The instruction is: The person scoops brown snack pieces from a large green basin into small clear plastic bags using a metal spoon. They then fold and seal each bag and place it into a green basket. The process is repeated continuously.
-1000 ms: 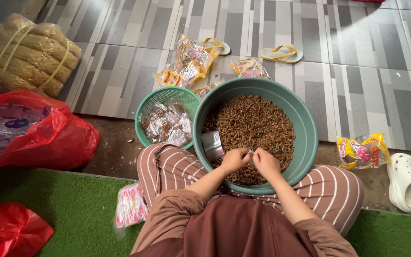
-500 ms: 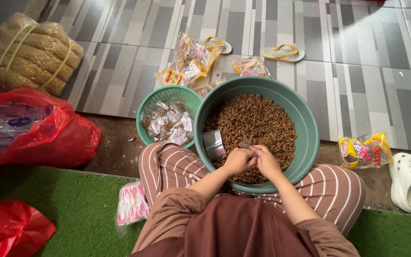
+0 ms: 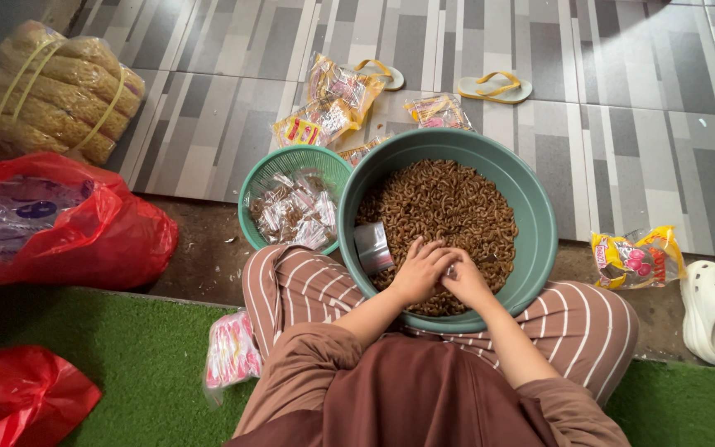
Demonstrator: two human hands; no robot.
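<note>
- Both hands meet, fingers curled together, over the near side of the big basin; the left hand point(image 3: 420, 271) and right hand point(image 3: 465, 281) press close on something small between the fingertips, too small to make out, so I cannot tell how firmly either one is closed.
- Big green basin point(image 3: 539, 217) rests on the person's lap, across striped trousers, and is heaped with brown curled snacks point(image 3: 444, 207), short, twisted and glossy.
- Red plastic bag point(image 3: 117, 240) lies on the floor well to the left, with a bundle of pale noodles point(image 3: 51, 91) tied with yellow string beyond it.
- Smaller green basket point(image 3: 268, 170) sits touching the basin's left rim and holds little clear packets point(image 3: 295, 211).
- Small metal cup point(image 3: 371, 247) lies in the snacks by the basin's left wall, just beside the left hand.
</note>
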